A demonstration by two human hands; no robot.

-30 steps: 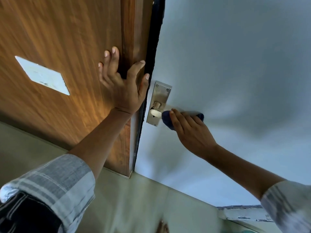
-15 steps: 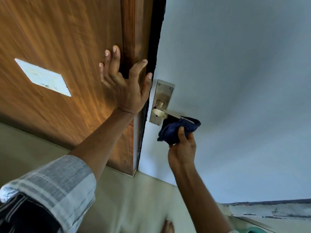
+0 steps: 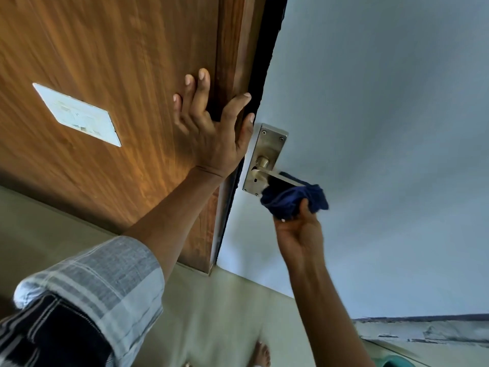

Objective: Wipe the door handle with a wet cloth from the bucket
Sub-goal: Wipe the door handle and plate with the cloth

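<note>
From the head camera, the left hand [image 3: 211,133] is lying flat and released against the wooden door [image 3: 111,83], fingers spread, with the thumb reaching over the door's edge towards the dark gap. Its forearm is running down into a rolled grey checked sleeve [image 3: 100,284] at the lower left, which the frame is cutting off.

The right hand [image 3: 299,234] is reaching up from below and grasping a dark blue cloth [image 3: 293,198], bunched between thumb and fingers. The cloth is pressing against the underside of the door handle [image 3: 277,177], a metal lever on a screwed backplate [image 3: 267,152] fixed to the pale blue surface. The cloth is hiding the lever's far end.

A white rectangular plate [image 3: 79,115] is sitting on the wood, its markings too blurred to read. A bare foot [image 3: 260,353] is showing on the floor. A green rim [image 3: 397,362] at the bottom edge is mostly cut off and cannot be identified.
</note>
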